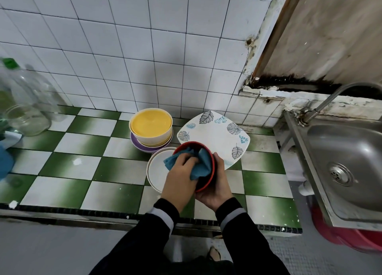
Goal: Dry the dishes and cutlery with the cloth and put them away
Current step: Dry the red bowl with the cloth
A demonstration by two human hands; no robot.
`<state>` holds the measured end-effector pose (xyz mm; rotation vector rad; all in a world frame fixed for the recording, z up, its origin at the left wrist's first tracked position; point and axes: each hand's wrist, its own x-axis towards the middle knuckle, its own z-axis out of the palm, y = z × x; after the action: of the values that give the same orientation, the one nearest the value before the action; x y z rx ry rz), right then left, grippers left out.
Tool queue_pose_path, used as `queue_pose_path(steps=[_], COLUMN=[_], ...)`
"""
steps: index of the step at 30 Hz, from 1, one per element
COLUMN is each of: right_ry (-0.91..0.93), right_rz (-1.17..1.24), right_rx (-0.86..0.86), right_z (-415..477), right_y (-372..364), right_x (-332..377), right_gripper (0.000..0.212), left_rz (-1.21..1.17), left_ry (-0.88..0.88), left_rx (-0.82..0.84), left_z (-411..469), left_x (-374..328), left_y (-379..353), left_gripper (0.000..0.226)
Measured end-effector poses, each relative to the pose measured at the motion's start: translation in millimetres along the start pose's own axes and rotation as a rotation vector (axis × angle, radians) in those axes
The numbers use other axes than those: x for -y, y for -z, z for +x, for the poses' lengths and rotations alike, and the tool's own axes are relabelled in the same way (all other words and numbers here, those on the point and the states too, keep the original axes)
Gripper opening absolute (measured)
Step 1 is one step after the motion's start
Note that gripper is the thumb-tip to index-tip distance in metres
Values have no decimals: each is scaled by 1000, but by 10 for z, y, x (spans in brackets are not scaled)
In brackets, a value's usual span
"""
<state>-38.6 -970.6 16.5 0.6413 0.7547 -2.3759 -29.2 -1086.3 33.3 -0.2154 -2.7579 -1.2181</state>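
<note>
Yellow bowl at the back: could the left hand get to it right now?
Probably: the yellow bowl sits open just beyond the left hand, nothing between. But that hand grips the blue cloth inside the red bowl, so it would have to let go first.

A red bowl (212, 169) is held tilted, a blue cloth (201, 163) pressed inside. A leaf-patterned plate (215, 134) lies at its 1 o'clock, a yellow bowl (151, 124) at 11.
</note>
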Motion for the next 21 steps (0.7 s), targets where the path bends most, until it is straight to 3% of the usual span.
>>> queue_pose_path(steps=[5,8,11,14,17,19,21], right_ry=[13,7,0,-13,4,21,35], right_rz=[-67,-100,-123,-98,-61,-25,-3], right_rx=[-25,-11,-12,-14,0,32,54], right_z=[2,-10,-17,-17,-20,-31,-39], right_y=[-5,0,-19,-24,-51,-57,-30], right_x=[75,140,168,154,145,155,154], right_gripper=[79,77,78,78,72,69,70], left_rz=[58,50,-29,-372,-908,-1305,-1538], left_ry=[16,28,146,313,563,692,738], left_rx=[218,353,439,401,336,202,-24], left_z=[33,35,58,98,121,176,240], left_x=[8,-104,-188,-199,-272,-321,-300], left_y=[71,141,222,279,348,391,410], left_gripper=[44,11,17,24,17,21,25])
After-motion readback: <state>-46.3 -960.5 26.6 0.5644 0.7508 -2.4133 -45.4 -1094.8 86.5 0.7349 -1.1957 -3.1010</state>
